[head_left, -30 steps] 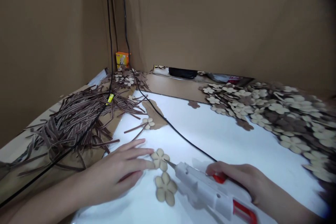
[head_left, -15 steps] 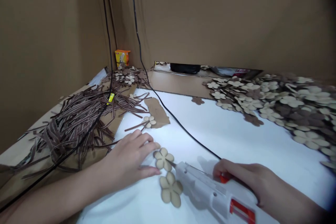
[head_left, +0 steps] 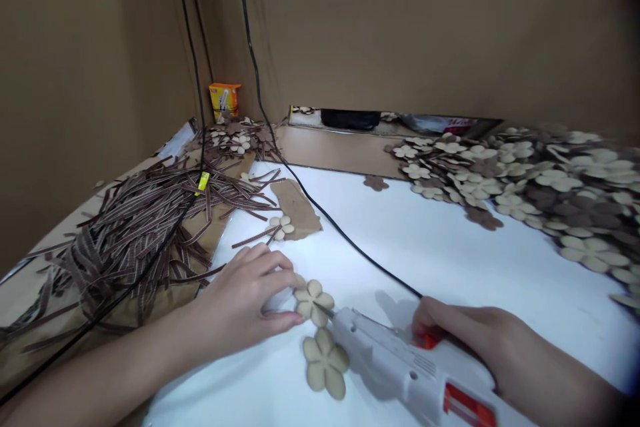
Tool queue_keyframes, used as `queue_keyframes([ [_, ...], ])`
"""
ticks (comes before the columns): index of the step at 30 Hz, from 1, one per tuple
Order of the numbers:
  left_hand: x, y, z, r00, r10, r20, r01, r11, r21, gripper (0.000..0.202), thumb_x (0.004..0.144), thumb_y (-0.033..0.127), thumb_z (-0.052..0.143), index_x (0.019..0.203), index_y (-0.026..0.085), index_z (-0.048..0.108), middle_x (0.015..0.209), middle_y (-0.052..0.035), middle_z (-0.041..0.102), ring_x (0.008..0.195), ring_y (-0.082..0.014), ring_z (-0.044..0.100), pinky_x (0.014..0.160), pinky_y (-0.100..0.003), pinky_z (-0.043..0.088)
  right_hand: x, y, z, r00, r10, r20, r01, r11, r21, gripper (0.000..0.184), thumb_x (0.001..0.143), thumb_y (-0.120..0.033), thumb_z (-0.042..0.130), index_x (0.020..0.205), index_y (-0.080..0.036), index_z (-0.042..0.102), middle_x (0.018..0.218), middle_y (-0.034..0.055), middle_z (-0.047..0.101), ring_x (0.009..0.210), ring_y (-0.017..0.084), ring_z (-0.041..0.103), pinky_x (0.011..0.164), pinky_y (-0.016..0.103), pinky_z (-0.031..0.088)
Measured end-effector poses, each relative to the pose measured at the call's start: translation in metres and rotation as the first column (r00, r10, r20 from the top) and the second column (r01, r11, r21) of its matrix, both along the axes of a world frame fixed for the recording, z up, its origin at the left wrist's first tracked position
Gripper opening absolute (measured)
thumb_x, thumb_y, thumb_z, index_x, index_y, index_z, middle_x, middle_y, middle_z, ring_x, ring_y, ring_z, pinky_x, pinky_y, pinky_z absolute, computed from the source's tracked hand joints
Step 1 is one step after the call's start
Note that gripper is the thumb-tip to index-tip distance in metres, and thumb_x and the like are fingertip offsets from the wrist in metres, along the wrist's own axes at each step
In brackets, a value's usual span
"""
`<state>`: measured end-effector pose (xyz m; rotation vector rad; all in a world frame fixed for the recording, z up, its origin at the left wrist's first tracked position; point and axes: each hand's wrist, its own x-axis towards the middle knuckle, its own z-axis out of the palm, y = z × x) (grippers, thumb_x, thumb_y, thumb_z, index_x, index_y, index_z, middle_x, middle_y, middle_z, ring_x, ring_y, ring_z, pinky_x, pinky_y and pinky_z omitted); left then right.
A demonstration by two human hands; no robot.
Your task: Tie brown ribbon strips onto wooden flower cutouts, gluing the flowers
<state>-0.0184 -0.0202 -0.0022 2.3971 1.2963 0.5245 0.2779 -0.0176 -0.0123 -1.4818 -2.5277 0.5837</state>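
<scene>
My right hand (head_left: 460, 340) is wrapped around the handle of a white glue gun (head_left: 395, 357) with a red trigger. Its nozzle tip points at the middle of a beige five-petal fabric flower (head_left: 314, 295) lying on the white board. My left hand (head_left: 257, 293) has thumb and fingertips at that flower's left edge, gripping it from the side. Just below lies a second beige flower (head_left: 325, 363), partly beside the gun's front end. Whether glue sits on the upper flower cannot be made out.
Brown ribbon strips (head_left: 145, 227) are heaped at left. Beige and brown flowers (head_left: 540, 187) pile up at right. A black cord (head_left: 345, 233) crosses the white board (head_left: 400, 240) to the gun. A cardboard scrap (head_left: 297, 210) and an orange-yellow box (head_left: 225, 101) stand farther back. Cardboard walls enclose the table.
The view has shifted slightly, so the background sits a little higher and farther left. Both hands, the glue gun and the flowers keep nearly the same arrangement.
</scene>
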Motion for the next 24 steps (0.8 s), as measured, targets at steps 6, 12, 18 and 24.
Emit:
queue_keyframes([
  [6, 0.000, 0.001, 0.001, 1.000, -0.009, 0.013, 0.009, 1.000, -0.018, 0.020, 0.077, 0.031, 0.062, 0.095, 0.023, 0.062, 0.096, -0.0014, 0.059, 0.090, -0.0182, 0.047, 0.084, -0.033, 0.037, 0.001, 0.001, 0.003, 1.000, -0.021, 0.000, 0.021, 0.994, -0.106, 0.027, 0.055, -0.011, 0.043, 0.074, -0.025, 0.056, 0.070, 0.0006, 0.062, 0.059, 0.019, 0.058, 0.053, 0.026, 0.043],
  [12, -0.001, 0.000, 0.000, 1.000, -0.005, 0.019, 0.006, 1.000, -0.023, 0.020, 0.077, 0.030, 0.062, 0.095, 0.022, 0.062, 0.096, -0.0024, 0.058, 0.089, -0.0183, 0.047, 0.084, -0.033, 0.037, 0.000, 0.001, 0.003, 1.000, -0.020, -0.018, 0.018, 0.996, -0.087, 0.023, 0.058, -0.012, 0.045, 0.072, -0.025, 0.057, 0.068, 0.0011, 0.063, 0.057, 0.019, 0.058, 0.054, 0.026, 0.044],
  [18, 0.000, 0.001, 0.002, 1.000, -0.011, 0.021, 0.011, 0.999, -0.043, 0.020, 0.077, 0.030, 0.062, 0.095, 0.022, 0.061, 0.097, -0.0024, 0.058, 0.090, -0.0183, 0.046, 0.084, -0.033, 0.037, -0.002, 0.001, 0.006, 1.000, -0.010, 0.001, 0.010, 0.993, -0.121, 0.020, 0.060, -0.012, 0.044, 0.072, -0.025, 0.055, 0.066, 0.0004, 0.061, 0.056, 0.017, 0.056, 0.053, 0.026, 0.043],
  [24, 0.001, -0.001, 0.003, 1.000, -0.006, 0.007, 0.006, 0.999, -0.048, 0.015, 0.078, 0.029, 0.060, 0.092, 0.022, 0.061, 0.098, -0.0028, 0.057, 0.089, -0.0193, 0.046, 0.082, -0.034, 0.036, -0.010, 0.002, 0.010, 0.998, -0.015, -0.069, 0.012, 0.999, -0.035, 0.004, 0.063, -0.022, 0.049, 0.065, -0.023, 0.051, 0.058, -0.0009, 0.058, 0.049, 0.015, 0.052, 0.045, 0.023, 0.039],
])
